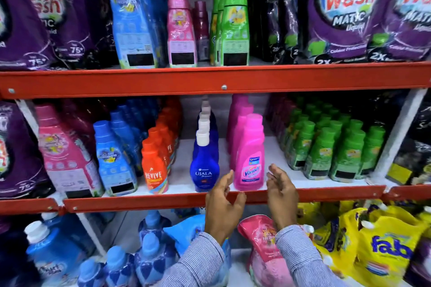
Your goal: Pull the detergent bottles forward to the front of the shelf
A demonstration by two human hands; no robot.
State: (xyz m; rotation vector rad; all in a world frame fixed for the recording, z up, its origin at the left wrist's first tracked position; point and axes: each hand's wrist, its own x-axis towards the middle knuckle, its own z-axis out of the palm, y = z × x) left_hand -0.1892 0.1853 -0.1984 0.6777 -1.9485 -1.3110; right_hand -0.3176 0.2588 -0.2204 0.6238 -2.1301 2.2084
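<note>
A pink Vanish bottle (250,156) stands at the front edge of the middle shelf (177,200), with more pink bottles in a row behind it. Left of it is a row of dark blue Ujala bottles (204,165) with white caps. My left hand (222,205) is open just below and left of the Vanish bottle, fingers apart, holding nothing. My right hand (281,196) is open just to the bottle's right, also apart from it. Both hands hover in front of the shelf's red rim.
Orange Revive bottles (154,168), blue bottles (114,161) and a pink bottle (65,151) fill the shelf's left. Green bottles (326,147) crowd the right. The upper shelf (210,81) holds purple pouches and tall bottles. Below lie blue bottles, a pink pouch (263,237) and yellow pouches (382,247).
</note>
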